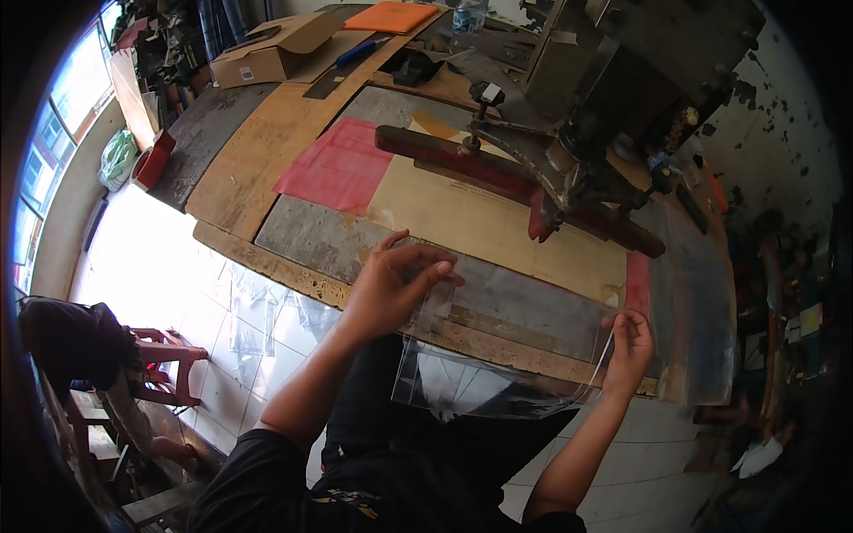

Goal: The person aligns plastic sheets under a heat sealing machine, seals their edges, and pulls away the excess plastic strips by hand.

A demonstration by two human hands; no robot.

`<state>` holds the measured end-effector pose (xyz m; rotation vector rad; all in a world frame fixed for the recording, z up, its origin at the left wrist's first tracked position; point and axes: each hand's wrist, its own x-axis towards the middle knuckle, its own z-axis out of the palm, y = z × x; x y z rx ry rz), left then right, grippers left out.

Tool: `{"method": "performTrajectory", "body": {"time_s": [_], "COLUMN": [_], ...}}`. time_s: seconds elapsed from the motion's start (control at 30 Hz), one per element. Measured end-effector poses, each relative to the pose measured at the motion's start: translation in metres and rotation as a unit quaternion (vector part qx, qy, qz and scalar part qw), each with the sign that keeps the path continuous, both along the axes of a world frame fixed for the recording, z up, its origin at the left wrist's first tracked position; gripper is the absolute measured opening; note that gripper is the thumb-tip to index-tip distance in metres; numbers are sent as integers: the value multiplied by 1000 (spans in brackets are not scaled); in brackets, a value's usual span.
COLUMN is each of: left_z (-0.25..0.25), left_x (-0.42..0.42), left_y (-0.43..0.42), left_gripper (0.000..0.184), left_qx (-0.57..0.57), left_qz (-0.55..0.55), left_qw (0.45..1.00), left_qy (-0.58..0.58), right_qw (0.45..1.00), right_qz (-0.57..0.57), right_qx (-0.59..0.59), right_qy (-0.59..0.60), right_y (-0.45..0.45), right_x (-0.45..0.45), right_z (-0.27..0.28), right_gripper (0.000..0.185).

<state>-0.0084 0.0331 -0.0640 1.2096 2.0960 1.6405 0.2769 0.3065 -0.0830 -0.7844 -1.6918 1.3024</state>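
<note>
right grip point(629, 346) pinches a clear plastic sheet point(484, 391), left grip point(410, 274) apparently too; its long axis spans between them, across the table point(275, 269) edge.

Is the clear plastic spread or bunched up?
Spread: the clear plastic reaches from the left hand to the right hand, draping below the table edge. Cannot tell if doubled.

Clear, colourless gleam on the plastic sheet point(484, 388), near! Beyond it, pale yellow fills the board point(498, 218), 2 pinkish-red patches point(333, 164) showing left and right. Dark red on the machine's bar point(444, 158). Far side: brown box point(258, 67), vivid orange folder point(391, 16). Left, white floor tiles point(213, 391) in a grid, red stool point(182, 357) beside!
</note>
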Motion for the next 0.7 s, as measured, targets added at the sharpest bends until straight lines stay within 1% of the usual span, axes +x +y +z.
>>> {"method": "performTrajectory", "body": {"time_s": [0.23,0.33,0.47,0.57,0.63,0.67,0.7], "left_z": [1,1,2,0,3,1,-2], "left_x": [-1,1,1,2,3,4,7], "left_y": [-2,-1,-2,-1,-3,-1,-1], "left_gripper": [27,23,24,26,25,25,24], "left_qx": [3,14,10,31,29,33,50], "left_qz": [-28,-24,-27,-26,-14,-24,1], "left_qw": [1000,1000,1000,999,999,999,998], "left_qy": [-5,-13,-12,-3,11,8,-36], "right_qw": [1000,999,999,1000,999,999,999], "right_qz": [12,19,17,1,5,-5,17], "right_qx": [-3,-5,-6,11,2,6,29], "right_qy": [26,33,33,14,34,32,15], "right_y": [2,3,1,-1,-1,-1,-1], "right_x": [1,2,1,2,4,7,10], "right_z": [-2,-3,-2,-1,-4,-2,-1], "right_gripper": [24,24,25,30,35,35,37]}}
